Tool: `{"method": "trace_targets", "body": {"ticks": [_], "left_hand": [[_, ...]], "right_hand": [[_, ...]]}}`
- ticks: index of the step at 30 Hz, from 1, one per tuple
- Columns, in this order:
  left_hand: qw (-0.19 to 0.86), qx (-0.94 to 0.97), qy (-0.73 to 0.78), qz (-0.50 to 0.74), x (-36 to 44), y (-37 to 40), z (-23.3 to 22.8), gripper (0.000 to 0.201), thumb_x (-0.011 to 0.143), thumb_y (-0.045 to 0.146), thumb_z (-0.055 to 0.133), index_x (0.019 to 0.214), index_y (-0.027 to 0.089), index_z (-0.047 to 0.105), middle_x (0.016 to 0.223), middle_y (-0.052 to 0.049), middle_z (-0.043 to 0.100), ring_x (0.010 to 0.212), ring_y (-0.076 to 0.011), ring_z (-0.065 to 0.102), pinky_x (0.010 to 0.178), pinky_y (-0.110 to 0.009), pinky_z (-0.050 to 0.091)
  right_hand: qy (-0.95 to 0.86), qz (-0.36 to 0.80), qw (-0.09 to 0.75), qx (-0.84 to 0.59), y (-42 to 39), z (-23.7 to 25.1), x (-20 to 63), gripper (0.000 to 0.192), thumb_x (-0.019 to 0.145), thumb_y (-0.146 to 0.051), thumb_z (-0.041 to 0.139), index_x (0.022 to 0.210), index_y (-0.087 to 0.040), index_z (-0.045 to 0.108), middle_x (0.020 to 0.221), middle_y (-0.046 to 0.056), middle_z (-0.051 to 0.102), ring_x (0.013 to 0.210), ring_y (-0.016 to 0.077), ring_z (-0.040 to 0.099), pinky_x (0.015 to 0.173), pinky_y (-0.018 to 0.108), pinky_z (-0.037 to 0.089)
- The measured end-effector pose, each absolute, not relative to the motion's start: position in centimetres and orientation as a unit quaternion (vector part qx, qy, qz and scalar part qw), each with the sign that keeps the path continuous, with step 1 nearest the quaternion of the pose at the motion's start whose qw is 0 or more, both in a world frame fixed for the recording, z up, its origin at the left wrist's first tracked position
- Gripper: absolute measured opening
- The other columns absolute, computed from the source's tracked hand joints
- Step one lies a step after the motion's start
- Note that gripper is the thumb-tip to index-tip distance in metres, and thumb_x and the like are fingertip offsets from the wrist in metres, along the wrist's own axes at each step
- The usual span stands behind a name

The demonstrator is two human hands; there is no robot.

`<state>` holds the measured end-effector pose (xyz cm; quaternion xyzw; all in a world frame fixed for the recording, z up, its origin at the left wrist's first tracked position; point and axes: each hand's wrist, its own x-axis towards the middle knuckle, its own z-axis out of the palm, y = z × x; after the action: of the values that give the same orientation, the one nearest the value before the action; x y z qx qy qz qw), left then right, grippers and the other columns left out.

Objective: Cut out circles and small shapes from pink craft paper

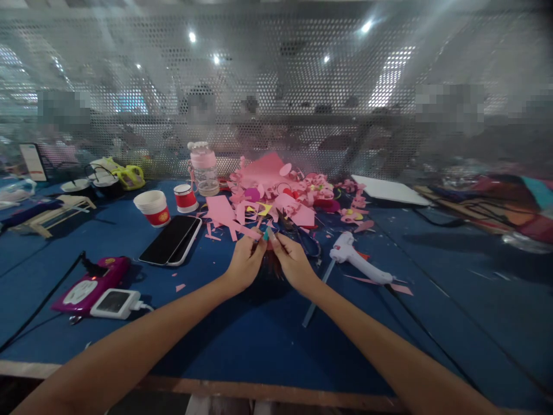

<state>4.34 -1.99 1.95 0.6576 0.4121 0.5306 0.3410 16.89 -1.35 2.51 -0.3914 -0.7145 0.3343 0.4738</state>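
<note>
Forearms (185, 311) over blue tabletop (246, 351), both hands' fingers (284, 248) tight on something small (265, 236), perforated screen (276, 69) behind.

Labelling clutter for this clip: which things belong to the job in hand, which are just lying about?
Probably in use:
- teal bit, held in left hand and right hand; too small to identify
- pink cut pieces
- glue gun, glue stick

Probably lying about:
- phone
- red-and-white cups
- pink-lidded bottle

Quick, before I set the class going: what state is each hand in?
Left hand: closed, fingers curled; what it holds cannot be told.
Right hand: closed likewise; its contents cannot be told.
</note>
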Motion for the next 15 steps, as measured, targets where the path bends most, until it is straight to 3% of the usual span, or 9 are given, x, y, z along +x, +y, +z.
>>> {"method": "trace_targets", "body": {"ticks": [6, 15], "left_hand": [[0.360, 0.640, 0.426, 0.528, 4.01, -1.55, 1.65, 0.035, 0.085, 0.044, 0.035, 0.064, 0.017, 0.042, 0.050, 0.004, 0.038, 0.044, -0.0074, 0.035, 0.043, -0.021, 0.027], [0.330, 0.634, 0.463, 0.524, 3.88, -1.40, 1.82, 0.035, 0.084, 0.039, 0.037, 0.059, 0.016, 0.043, 0.044, 0.006, 0.037, 0.040, -0.0066, 0.034, 0.042, -0.021, 0.025]], "right_hand": [[-0.718, 0.347, 0.444, -0.410, -1.64, 2.93, 16.99, 0.042, 0.085, -0.051, 0.036, 0.058, -0.018, 0.041, 0.046, -0.004, 0.042, 0.044, 0.0091, 0.040, 0.044, 0.021, 0.031], [-0.723, 0.342, 0.441, -0.407, -1.56, 2.72, 17.24, 0.045, 0.084, -0.054, 0.034, 0.057, -0.018, 0.043, 0.044, -0.003, 0.046, 0.042, 0.0099, 0.044, 0.042, 0.021, 0.032]]}}
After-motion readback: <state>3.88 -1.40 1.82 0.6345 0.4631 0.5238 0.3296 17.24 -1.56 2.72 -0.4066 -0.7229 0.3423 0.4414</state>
